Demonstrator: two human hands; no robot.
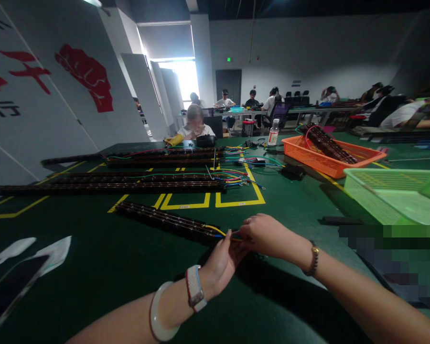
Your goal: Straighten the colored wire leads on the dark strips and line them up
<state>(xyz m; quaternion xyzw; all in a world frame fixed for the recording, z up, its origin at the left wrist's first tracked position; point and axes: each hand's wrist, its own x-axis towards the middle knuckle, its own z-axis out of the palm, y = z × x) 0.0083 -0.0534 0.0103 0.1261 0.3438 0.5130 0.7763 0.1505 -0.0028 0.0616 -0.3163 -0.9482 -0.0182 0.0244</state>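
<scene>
A short dark bundle [165, 220] lies slantwise on the tabletop [122, 286], its right end nearer the person, probably so that the coloured wires [215, 229] leaving that end fall within reach of both hands. Longer bundles [172, 185] rest beyond it, roughly parallel, their wire ends likewise to the right; this layout, with the yellow tape lines [186, 207], suggests a deliberate order. The left hand [224, 263] is partly closed, gripping the wires from below; the right hand [268, 235] is closed, its fingers pinching them just beside the left thumb.
</scene>
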